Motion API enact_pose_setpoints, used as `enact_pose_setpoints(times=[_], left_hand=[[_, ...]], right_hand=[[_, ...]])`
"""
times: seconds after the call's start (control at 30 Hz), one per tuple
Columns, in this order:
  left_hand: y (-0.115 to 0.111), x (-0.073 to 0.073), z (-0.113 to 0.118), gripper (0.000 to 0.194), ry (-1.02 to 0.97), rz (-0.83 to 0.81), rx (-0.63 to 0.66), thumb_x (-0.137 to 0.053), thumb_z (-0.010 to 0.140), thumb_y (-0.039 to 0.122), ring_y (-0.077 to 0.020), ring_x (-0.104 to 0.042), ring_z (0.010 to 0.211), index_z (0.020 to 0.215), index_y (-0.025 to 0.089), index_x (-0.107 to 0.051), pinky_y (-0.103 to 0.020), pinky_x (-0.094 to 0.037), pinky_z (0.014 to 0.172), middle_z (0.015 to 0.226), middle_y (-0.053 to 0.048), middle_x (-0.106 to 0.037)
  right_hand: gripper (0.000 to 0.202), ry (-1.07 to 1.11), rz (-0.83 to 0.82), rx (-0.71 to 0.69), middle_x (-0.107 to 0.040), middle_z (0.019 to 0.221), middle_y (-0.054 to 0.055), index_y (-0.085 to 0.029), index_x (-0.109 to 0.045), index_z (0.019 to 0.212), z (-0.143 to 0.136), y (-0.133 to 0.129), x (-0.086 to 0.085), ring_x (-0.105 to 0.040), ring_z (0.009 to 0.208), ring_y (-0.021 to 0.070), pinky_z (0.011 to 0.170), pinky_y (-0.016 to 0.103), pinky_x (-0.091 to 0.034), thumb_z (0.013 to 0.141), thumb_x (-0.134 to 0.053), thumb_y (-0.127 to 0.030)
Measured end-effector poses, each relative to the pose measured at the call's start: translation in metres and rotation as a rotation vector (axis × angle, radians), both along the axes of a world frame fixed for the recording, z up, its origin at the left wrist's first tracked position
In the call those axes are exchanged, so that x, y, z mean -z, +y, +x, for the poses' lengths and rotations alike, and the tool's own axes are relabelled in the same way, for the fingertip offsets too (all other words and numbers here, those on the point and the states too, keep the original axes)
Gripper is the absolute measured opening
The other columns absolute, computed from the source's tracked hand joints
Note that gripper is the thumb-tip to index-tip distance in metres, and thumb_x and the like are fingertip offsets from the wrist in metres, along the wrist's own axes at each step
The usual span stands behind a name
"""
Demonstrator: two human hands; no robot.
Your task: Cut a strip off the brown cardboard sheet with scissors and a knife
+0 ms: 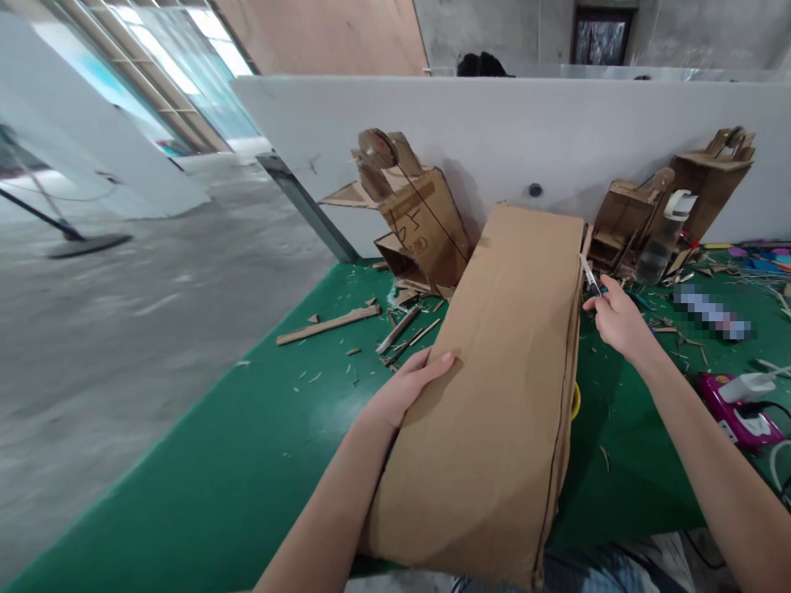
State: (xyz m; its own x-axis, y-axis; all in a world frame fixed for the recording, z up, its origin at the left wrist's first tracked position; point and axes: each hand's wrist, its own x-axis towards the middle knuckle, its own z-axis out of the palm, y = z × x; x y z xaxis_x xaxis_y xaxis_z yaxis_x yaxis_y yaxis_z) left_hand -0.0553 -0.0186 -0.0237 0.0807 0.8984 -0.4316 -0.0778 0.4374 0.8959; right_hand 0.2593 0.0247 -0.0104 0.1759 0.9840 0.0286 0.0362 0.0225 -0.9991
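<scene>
A long brown cardboard piece lies lengthwise in front of me, reaching from the table's near edge toward the white partition. My left hand grips its left edge, thumb on the top face and the other fingers partly hidden at the side. My right hand is closed around a utility knife beside the far right edge of the cardboard. The blade points up and away, close to that edge; whether it touches the cardboard I cannot tell. A dark line runs along the right side of the cardboard.
Cardboard structures with wheels stand against the partition, left and right. A clear bottle, a pink power strip and cables are on the right of the green table. Scraps are scattered about; a yellow round object shows beside the cardboard.
</scene>
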Motion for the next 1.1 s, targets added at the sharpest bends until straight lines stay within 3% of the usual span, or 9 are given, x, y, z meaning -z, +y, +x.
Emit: enact_pose_setpoints(times=[0.1,0.2,0.4,0.53,0.7,0.8,0.9,1.1], left_hand=[[-0.001,-0.004,0.000,0.040,0.013,-0.009,0.006,-0.077,0.065,0.040,-0.0218,-0.069,0.063,0.097,0.022,-0.062,-0.031,-0.055,0.054,0.076,-0.003,-0.071],[-0.003,-0.008,-0.001,0.040,0.014,-0.027,0.008,-0.077,0.064,0.040,-0.0218,-0.069,0.062,0.095,0.020,-0.062,-0.032,-0.055,0.054,0.079,-0.004,-0.072],[-0.004,-0.013,0.001,0.042,0.026,-0.025,-0.004,-0.079,0.061,0.041,-0.0213,-0.068,0.059,0.092,0.019,-0.062,-0.031,-0.054,0.052,0.076,-0.004,-0.071],[-0.005,-0.017,0.004,0.041,0.021,-0.004,0.007,-0.079,0.062,0.041,-0.0211,-0.068,0.059,0.092,0.019,-0.062,-0.031,-0.055,0.051,0.077,-0.005,-0.072],[-0.001,-0.023,0.008,0.040,-0.003,0.056,-0.021,-0.078,0.064,0.037,-0.0218,-0.069,0.062,0.096,0.018,-0.064,-0.030,-0.056,0.053,0.078,-0.006,-0.073],[0.002,-0.025,0.010,0.042,0.011,0.079,-0.048,-0.076,0.066,0.037,-0.0212,-0.069,0.060,0.102,0.019,-0.064,-0.030,-0.056,0.054,0.077,-0.006,-0.073],[0.002,-0.027,0.008,0.040,0.036,0.075,-0.030,-0.076,0.067,0.037,-0.0212,-0.068,0.058,0.101,0.020,-0.065,-0.030,-0.056,0.054,0.072,-0.004,-0.072],[0.000,-0.028,0.006,0.033,0.054,0.092,0.009,-0.073,0.069,0.037,-0.0207,-0.068,0.058,0.096,0.018,-0.066,-0.031,-0.056,0.055,0.075,-0.006,-0.072]], right_hand=[[0.049,-0.219,0.009,0.003,-0.063,0.070,-0.005,-0.024,-0.050,0.125,0.001,-0.008,-0.010,-0.038,0.028,0.0043,0.024,0.018,-0.026,0.077,-0.055,-0.017],[0.048,-0.220,0.004,0.042,-0.063,0.064,-0.004,-0.022,-0.055,0.121,-0.003,-0.011,-0.022,-0.038,0.024,0.0051,0.022,0.019,-0.026,0.075,-0.055,-0.010],[0.037,-0.161,-0.007,-0.001,-0.065,0.060,-0.003,-0.019,-0.064,0.104,0.000,0.004,-0.028,-0.036,0.022,0.0042,0.020,0.019,-0.023,0.070,-0.060,-0.005],[0.024,-0.421,-0.069,-0.016,-0.062,0.052,-0.001,-0.017,-0.065,0.088,0.002,0.021,-0.039,-0.037,0.021,0.0075,0.022,0.021,-0.023,0.070,-0.055,-0.005],[0.016,-0.691,-0.114,-0.131,-0.053,0.040,0.000,-0.018,-0.062,0.061,-0.007,0.023,-0.060,-0.035,0.023,0.0082,0.029,0.022,-0.022,0.066,-0.053,-0.005],[0.020,-0.799,-0.004,-0.176,-0.045,0.037,-0.001,-0.018,-0.057,0.050,-0.015,0.014,-0.062,-0.031,0.030,0.0058,0.037,0.023,-0.021,0.063,-0.054,-0.003],[0.022,-0.834,0.082,-0.146,-0.042,0.041,-0.001,-0.019,-0.055,0.047,-0.018,0.010,-0.062,-0.031,0.039,0.0062,0.044,0.024,-0.024,0.061,-0.055,-0.001],[0.018,-0.930,0.022,-0.151,-0.052,0.049,0.004,-0.018,-0.058,0.051,-0.022,0.022,-0.069,-0.047,0.049,0.0133,0.053,0.027,-0.034,0.065,-0.055,-0.006]])
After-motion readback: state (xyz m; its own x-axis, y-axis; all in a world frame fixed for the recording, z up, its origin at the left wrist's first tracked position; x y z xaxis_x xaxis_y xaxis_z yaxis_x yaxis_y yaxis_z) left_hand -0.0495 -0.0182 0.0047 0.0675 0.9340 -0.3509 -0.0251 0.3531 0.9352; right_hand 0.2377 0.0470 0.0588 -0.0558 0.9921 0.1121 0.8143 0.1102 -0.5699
